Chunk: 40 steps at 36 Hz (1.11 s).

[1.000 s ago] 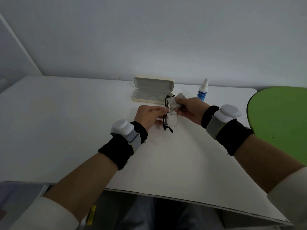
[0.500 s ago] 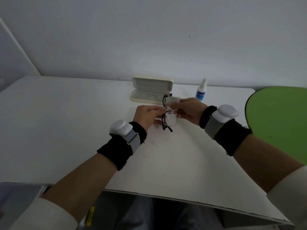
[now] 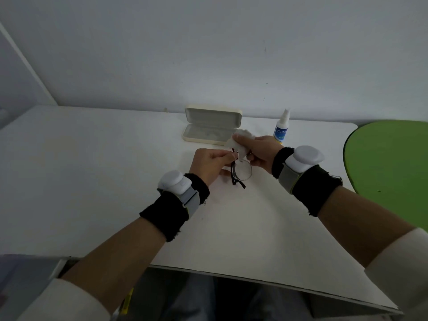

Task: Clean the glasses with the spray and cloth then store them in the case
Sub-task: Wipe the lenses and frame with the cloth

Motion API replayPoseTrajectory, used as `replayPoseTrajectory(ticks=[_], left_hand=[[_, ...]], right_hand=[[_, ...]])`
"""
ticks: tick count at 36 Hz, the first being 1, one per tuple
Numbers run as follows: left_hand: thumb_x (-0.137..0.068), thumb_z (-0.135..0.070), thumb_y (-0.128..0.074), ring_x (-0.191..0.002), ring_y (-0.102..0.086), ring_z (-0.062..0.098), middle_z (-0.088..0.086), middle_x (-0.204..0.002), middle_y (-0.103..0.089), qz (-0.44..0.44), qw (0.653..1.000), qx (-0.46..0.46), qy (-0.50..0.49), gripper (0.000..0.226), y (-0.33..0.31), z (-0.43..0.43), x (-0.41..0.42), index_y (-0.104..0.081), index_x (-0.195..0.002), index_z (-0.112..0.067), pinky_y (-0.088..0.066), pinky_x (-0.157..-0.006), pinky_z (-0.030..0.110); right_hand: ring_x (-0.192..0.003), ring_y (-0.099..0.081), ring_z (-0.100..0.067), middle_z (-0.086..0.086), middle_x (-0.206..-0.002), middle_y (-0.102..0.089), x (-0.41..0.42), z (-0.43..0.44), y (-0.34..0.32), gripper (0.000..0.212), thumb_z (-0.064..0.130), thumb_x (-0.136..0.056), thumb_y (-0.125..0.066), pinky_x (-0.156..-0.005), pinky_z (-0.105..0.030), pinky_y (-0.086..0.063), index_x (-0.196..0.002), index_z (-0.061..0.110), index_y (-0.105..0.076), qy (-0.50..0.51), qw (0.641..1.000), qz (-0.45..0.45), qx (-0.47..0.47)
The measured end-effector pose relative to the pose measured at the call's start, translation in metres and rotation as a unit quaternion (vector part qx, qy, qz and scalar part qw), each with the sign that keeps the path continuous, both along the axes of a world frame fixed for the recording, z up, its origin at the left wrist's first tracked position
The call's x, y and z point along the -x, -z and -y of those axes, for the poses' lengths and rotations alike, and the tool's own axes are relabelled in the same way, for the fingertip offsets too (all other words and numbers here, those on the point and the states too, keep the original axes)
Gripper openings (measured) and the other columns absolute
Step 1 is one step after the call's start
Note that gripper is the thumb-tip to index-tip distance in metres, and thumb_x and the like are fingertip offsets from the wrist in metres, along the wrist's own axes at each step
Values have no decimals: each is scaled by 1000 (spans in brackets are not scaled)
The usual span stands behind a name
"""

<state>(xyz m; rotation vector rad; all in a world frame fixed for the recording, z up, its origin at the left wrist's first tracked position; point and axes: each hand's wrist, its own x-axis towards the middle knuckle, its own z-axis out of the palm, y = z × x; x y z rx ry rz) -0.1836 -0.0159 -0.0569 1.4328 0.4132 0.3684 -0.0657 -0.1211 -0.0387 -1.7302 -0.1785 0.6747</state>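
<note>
White cloth is bunched in your right hand, whose fingers and thumb pinch it over the far lens of the glasses. Your left hand curls round the frame from the 9 o'clock side, thumb and forefinger pinching it near the hinge. The near lens is bare, and one temple points toward 6 o'clock. Whether the frame touches the table cannot be told.

Step in hand, by judgement: wiping the lenses. The spray stands upright at 1 o'clock from the glasses, apart from both hands, so spraying appears done. The case lies open at 11 o'clock, lid raised, with nothing visible in its tray.

Next move, by judgement: shift the cloth to the near lens and rub it with light pressure. Grip the frame by the rim, never the lens. Then fold the temples and carry the glasses to 11 o'clock, into the case.
</note>
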Motion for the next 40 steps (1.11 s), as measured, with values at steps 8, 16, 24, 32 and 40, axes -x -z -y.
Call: replayPoseTrajectory(ticks=[8,16,24,32,40], left_hand=[[-83,-5,-72,-72,-69,20,11,-80,-73,0,1000,12,-14,16,2,-1,0,-74,-95,4,-58,-60,32],[-82,-5,-72,-72,-69,23,17,-85,-73,-9,999,34,-34,16,0,-3,-1,-74,-94,5,-57,-58,31],[-83,-5,-71,-71,-67,23,22,-91,-71,-14,998,43,-46,20,-3,-10,1,-72,-97,9,-57,-58,29],[-83,-3,-70,-71,-68,24,25,-93,-71,-9,997,42,-58,19,-7,-18,0,-71,-97,9,-59,-60,33],[-84,-7,-70,-73,-70,24,26,-94,-71,-2,997,34,-67,15,-11,-26,0,-74,-93,5,-58,-60,32]], right_hand=[[-46,-52,-13,-9,-64,-59,-4,1,-3,36,37,-90,-69,-44,-23,-45,-91,1,-64,18,1000,-4,-15],[-50,-56,-12,-9,-68,-63,-4,7,-5,33,30,-92,-68,-48,-23,-48,-99,-1,-64,-10,999,-21,-24],[-59,-52,-13,-14,-87,-62,-4,18,-1,39,30,-89,-70,-58,-24,-48,-109,-3,-68,-49,998,22,-12],[-57,-64,-16,-15,-87,-68,-3,21,0,31,28,-90,-69,-53,-26,-52,-112,10,-58,-31,997,73,-16],[-73,-52,-15,-2,-78,-58,-8,19,3,29,35,-85,-71,-64,-24,-44,-91,8,-65,-22,982,182,38]])
